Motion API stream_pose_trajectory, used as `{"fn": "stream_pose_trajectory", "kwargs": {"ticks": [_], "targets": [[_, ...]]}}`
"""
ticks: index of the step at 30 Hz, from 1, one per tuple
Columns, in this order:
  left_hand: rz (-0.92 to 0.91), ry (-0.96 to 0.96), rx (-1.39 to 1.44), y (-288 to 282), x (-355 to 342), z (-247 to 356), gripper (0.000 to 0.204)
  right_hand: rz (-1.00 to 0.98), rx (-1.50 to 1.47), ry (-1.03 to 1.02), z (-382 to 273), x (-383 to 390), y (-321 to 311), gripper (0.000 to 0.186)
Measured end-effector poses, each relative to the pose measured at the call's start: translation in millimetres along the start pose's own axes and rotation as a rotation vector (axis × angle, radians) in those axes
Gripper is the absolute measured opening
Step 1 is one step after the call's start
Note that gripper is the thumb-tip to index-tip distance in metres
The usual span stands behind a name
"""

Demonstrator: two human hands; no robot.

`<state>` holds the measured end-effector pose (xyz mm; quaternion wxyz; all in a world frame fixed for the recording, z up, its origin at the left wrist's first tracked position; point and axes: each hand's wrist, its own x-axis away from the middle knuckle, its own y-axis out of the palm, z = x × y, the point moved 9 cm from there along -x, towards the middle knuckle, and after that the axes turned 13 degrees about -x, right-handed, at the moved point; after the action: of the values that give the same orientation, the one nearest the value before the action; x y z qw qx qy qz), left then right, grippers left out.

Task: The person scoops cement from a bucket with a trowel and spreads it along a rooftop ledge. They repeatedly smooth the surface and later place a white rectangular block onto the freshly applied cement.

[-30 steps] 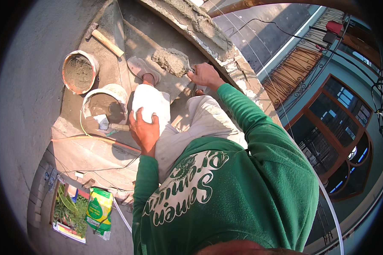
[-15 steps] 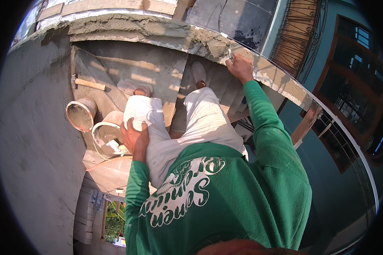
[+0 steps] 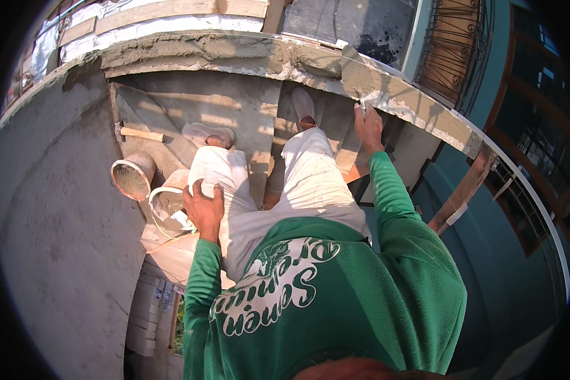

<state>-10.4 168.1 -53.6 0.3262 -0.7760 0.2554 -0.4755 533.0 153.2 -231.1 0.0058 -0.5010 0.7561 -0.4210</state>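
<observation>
My right hand [image 3: 368,126] is closed round the handle of a trowel, its grey, mortar-smeared blade [image 3: 359,77] lying against the ledge. Wet, rough mortar [image 3: 234,56] coats the top and inner side of this curved ledge, which runs across in front of me. Pale, broken patches show along its lower edge to the right of the blade. My left hand [image 3: 204,209] rests on my left thigh near the knee, fingers spread, with nothing in it. Beside that hand stands a white-rimmed bucket [image 3: 164,201] with grey mortar inside.
A second bucket [image 3: 133,176] of mortar stands further left, close to the rough grey wall [image 3: 63,202]. A hammer with a wooden handle [image 3: 142,133] lies beyond it. My feet are on concrete steps [image 3: 253,120]. Past the ledge are a dark panel [image 3: 354,31] and a teal building.
My right hand has drawn back toward me, and the trowel blade now shows flat on the ledge. My left hand stays on my thigh. The whole view has shifted slightly.
</observation>
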Motion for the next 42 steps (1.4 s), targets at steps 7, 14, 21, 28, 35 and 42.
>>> {"fn": "stream_pose_trajectory", "kwargs": {"ticks": [7,14,21,28,35,42], "targets": [[0.011,0.007,-0.015,2.3,0.1,1.1,0.063,-0.213,-0.628,0.545,-18.3,26.2,153.7,0.051],[-0.015,-0.042,0.028,17.5,5.4,-19.9,0.065,-0.214,-0.583,0.442,-33.3,9.2,224.8,0.052],[-0.016,-0.033,0.033,15.0,3.1,-22.9,0.065,-0.252,-0.187,0.238,-42.5,2.9,250.9,0.05],[-0.022,-0.025,0.051,12.1,5.3,-17.1,0.063,0.009,0.019,0.035,-104.9,11.3,150.5,0.045],[-0.014,0.02,0.001,0.6,-0.1,-3.2,0.061,0.009,0.102,0.239,-41.3,-3.6,90.3,0.046],[0.041,0.07,-0.065,-3.2,-4.7,5.5,0.06,-0.039,0.06,0.363,12.8,7.1,75.7,0.049]]}}
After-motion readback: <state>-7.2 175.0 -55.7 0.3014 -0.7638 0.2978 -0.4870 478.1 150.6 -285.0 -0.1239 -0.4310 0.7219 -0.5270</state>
